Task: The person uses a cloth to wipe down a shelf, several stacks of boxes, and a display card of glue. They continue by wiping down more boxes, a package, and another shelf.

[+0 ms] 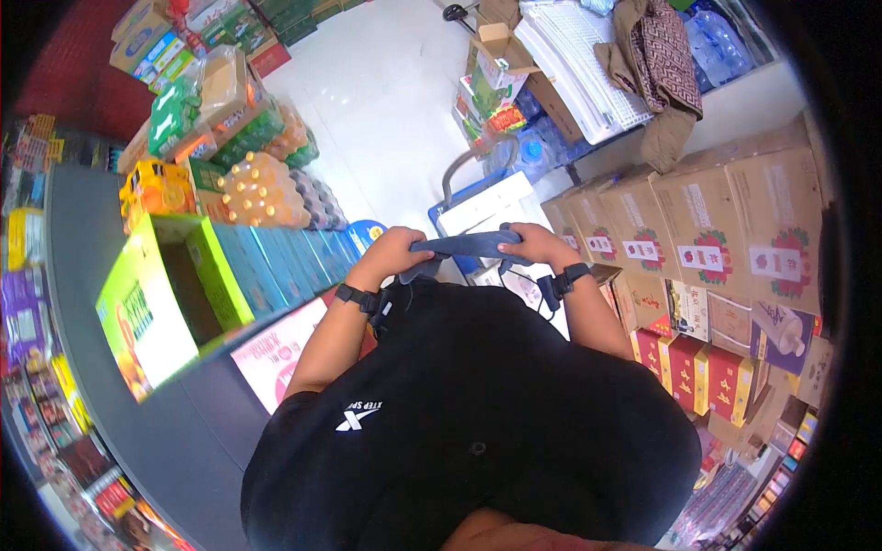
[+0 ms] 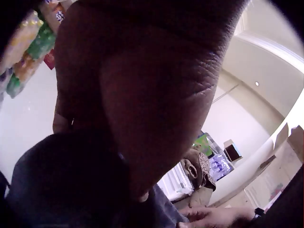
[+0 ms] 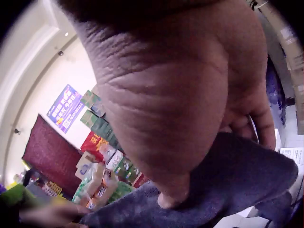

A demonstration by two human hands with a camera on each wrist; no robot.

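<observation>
A dark grey-blue cloth (image 1: 467,244) is stretched between the two hands in front of the chest, its ends hanging a little. My left hand (image 1: 395,254) grips its left end, the thumb lying over the fabric. At the other end my right hand (image 1: 537,248) pinches it between thumb and fingers. In the left wrist view the cloth (image 2: 61,175) bunches below the palm, and the left fingers are mostly hidden. The right wrist view has the right thumb (image 3: 173,194) pressing on the cloth (image 3: 242,175), which spreads out toward the right.
A grey counter (image 1: 83,257) on the left bears an open green carton (image 1: 147,312) and blue boxes (image 1: 276,266). Packs of bottled drinks (image 1: 262,188) stand beyond. Stacked cardboard boxes (image 1: 698,230) line the right. A blue-framed cart (image 1: 496,197) with white boxes stands ahead.
</observation>
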